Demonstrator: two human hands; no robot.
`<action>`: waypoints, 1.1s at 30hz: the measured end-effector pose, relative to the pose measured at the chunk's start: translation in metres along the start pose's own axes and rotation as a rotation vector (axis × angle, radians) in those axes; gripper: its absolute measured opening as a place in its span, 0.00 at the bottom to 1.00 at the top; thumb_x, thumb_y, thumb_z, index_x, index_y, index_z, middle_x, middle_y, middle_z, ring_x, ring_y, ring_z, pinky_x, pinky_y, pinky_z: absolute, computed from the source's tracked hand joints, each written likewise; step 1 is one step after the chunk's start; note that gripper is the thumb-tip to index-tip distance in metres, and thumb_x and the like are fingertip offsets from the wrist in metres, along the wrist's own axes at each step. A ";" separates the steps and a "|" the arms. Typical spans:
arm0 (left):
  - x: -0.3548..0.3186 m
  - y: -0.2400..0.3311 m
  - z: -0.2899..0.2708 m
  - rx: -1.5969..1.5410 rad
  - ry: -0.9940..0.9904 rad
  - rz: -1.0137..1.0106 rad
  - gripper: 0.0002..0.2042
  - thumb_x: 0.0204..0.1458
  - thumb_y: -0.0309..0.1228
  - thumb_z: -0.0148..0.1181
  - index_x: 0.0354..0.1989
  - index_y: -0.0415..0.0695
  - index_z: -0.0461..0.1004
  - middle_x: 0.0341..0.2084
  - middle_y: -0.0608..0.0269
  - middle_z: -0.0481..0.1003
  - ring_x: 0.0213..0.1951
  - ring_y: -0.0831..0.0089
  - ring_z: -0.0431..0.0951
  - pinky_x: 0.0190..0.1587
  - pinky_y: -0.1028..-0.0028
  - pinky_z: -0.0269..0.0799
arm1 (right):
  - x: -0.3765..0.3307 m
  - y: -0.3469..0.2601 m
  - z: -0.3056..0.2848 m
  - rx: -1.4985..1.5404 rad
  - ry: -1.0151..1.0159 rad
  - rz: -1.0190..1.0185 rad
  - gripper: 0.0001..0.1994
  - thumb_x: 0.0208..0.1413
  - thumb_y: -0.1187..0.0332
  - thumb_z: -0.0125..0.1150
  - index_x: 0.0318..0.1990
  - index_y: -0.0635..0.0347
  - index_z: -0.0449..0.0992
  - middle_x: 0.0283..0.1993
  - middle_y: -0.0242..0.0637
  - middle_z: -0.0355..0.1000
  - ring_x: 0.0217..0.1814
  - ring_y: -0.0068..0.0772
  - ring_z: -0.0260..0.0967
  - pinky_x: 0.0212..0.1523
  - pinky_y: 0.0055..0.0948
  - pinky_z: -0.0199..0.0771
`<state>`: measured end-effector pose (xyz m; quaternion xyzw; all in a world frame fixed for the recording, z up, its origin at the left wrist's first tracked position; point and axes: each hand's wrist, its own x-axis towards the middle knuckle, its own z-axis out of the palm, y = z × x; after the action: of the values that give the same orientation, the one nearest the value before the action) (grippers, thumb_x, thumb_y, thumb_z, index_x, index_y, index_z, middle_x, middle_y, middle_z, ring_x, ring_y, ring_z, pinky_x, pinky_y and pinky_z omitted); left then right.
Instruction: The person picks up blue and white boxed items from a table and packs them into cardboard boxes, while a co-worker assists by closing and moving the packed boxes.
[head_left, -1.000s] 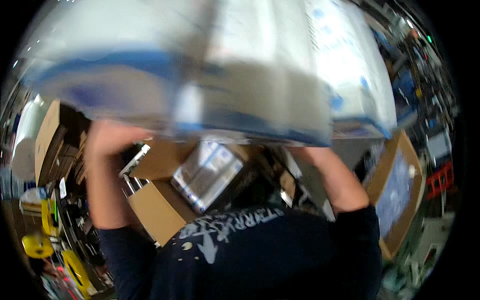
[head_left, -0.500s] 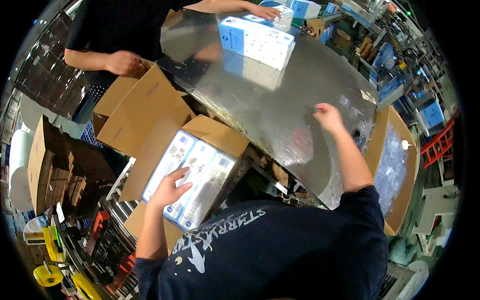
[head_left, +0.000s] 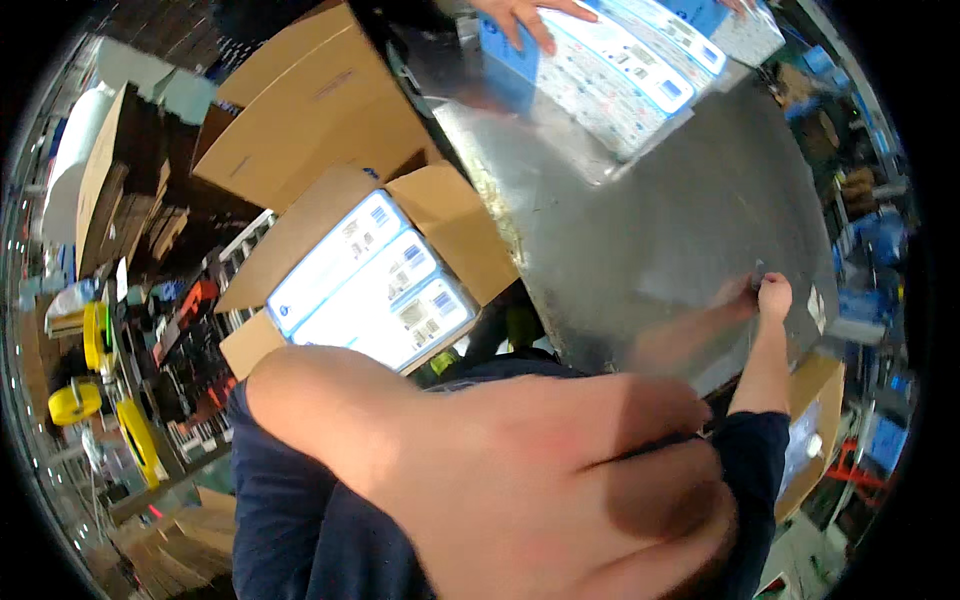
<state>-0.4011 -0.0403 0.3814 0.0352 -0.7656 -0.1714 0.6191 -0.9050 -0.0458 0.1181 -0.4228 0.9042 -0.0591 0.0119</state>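
My left hand (head_left: 560, 480) is raised very close to the camera, large and blurred. Its fingers point right, their tips hidden, and it touches no box that I can see. Over the right part of the metal table (head_left: 690, 230), my right hand (head_left: 776, 295) is closed, with a small dark bit at its fingers that I cannot make out. At the left, an open cardboard box (head_left: 450, 215) holds white-and-blue packs (head_left: 370, 285) side by side. Across the table, another person's hand (head_left: 530, 20) rests on a white-and-blue pack (head_left: 590, 85) with a glossy surface.
Another cardboard box (head_left: 310, 100) stands beyond the open one. A box (head_left: 815, 385) with clear plastic inside stands by the table's right end. Stacked flat cardboard (head_left: 125, 190) and yellow tape rolls (head_left: 75, 402) are at the left.
My left hand has left the packs in the box and come up close to the camera. My right hand has moved right over the table. The view has shifted, and the other person's pack appears nearer.
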 end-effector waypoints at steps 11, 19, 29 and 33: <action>-0.093 -0.010 -0.118 0.795 -0.697 -0.413 0.20 0.39 0.27 0.53 0.46 0.47 0.69 0.39 0.55 0.71 0.36 0.58 0.74 0.36 0.66 0.71 | -0.226 -0.390 -0.099 0.922 -1.081 -1.042 0.05 0.45 0.75 0.58 0.31 0.65 0.74 0.28 0.29 0.71 0.31 0.17 0.64 0.32 0.20 0.66; -0.242 0.145 -0.287 1.053 -0.458 -1.080 0.22 0.39 0.22 0.53 0.48 0.48 0.70 0.36 0.56 0.73 0.39 0.57 0.72 0.42 0.66 0.68 | -0.423 -0.555 -0.068 0.652 -0.845 -1.916 0.13 0.47 0.68 0.56 0.42 0.58 0.71 0.35 0.42 0.72 0.39 0.43 0.69 0.40 0.37 0.69; -0.321 0.115 -0.275 0.939 -0.838 -1.091 0.17 0.42 0.32 0.54 0.44 0.56 0.74 0.43 0.62 0.69 0.48 0.64 0.66 0.51 0.61 0.58 | -0.463 -0.530 0.010 -0.281 -0.470 -2.145 0.13 0.47 0.54 0.55 0.32 0.51 0.77 0.39 0.29 0.69 0.55 0.31 0.58 0.57 0.50 0.52; -0.331 0.091 -0.256 0.993 -0.925 -1.092 0.17 0.43 0.32 0.51 0.44 0.53 0.73 0.49 0.57 0.66 0.56 0.60 0.59 0.55 0.52 0.50 | -0.442 -0.515 -0.029 -0.230 -0.574 -1.969 0.15 0.46 0.59 0.58 0.39 0.56 0.74 0.44 0.34 0.70 0.57 0.35 0.58 0.56 0.41 0.57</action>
<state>-0.0647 0.0770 0.1440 0.5901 -0.8025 -0.0878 -0.0096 -0.2304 -0.0314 0.1949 -0.9726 0.1205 0.1474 0.1332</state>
